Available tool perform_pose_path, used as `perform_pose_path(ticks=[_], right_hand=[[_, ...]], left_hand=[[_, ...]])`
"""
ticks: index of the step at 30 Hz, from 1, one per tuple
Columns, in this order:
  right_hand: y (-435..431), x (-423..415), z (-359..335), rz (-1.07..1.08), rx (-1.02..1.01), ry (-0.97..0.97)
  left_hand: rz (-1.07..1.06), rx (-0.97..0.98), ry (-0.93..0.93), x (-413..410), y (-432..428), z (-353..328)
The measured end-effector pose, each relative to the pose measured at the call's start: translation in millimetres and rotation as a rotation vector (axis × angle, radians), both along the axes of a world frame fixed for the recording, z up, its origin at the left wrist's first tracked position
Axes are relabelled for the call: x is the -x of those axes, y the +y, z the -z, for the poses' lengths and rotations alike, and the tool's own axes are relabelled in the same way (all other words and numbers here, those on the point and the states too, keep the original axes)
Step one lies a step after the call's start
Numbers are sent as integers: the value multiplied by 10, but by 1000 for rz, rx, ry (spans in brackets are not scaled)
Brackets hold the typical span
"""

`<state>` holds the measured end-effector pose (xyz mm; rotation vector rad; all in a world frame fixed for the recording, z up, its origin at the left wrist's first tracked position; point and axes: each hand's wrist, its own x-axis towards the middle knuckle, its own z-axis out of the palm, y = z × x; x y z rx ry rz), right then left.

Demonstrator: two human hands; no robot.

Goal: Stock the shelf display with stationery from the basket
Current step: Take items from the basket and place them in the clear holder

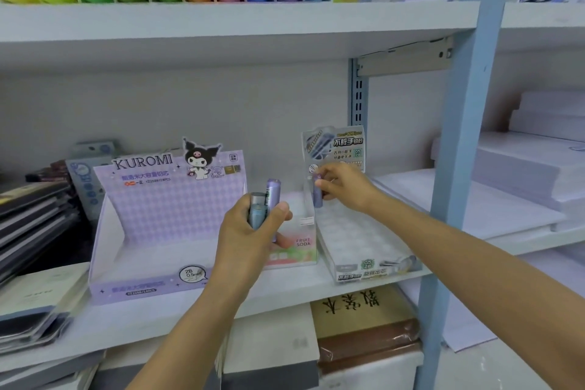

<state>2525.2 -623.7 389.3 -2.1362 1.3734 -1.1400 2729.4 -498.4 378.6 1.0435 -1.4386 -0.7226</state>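
My left hand (250,231) grips a small bunch of pencil-lead tubes (265,199), purple and grey-blue, upright in front of the shelf. My right hand (343,187) pinches one purple tube (317,196) and holds it upright over the back left corner of a clear display tray (364,247) with round holes. The tray's printed back card (335,146) stands behind my fingers. The holes in view are bare. No basket is in view.
A purple Kuromi display box (164,218) stands left of the tray, a small Fruit Soda box (300,244) between them. Notebooks (34,222) are stacked at the left, white paper reams (531,168) at the right. A blue upright post (459,136) divides the shelves.
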Motion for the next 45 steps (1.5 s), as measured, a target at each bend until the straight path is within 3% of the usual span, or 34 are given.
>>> perform_pose_path(ticks=[6,13,15,18,21,24,29,35,45], right_hand=[[19,-41,54,32,97,-57],[225,20,8,145,148,252],[393,14,-99,118,166,59],[743,-52,-292,-106,106,-366],[1062,-143,-386,-326,-14,-395],[1217,-200,-381,-371,-12,-329],[1248,-71,-346,-291,-26,-684],[1351,16,-168,-412,-117,-430],[1387,-15,-162,-378,-162,-323]], left_hand=[[22,12,2,3,45,-14],[40,54,28,27,114,-38],[54,62,40,29,136,-69],[73,70,49,52,165,-108],[108,61,51,117,186,-121],[168,37,83,170,211,-128],[197,45,220,119,239,-137],[190,69,314,159,270,-212],[213,58,333,243,197,-209]])
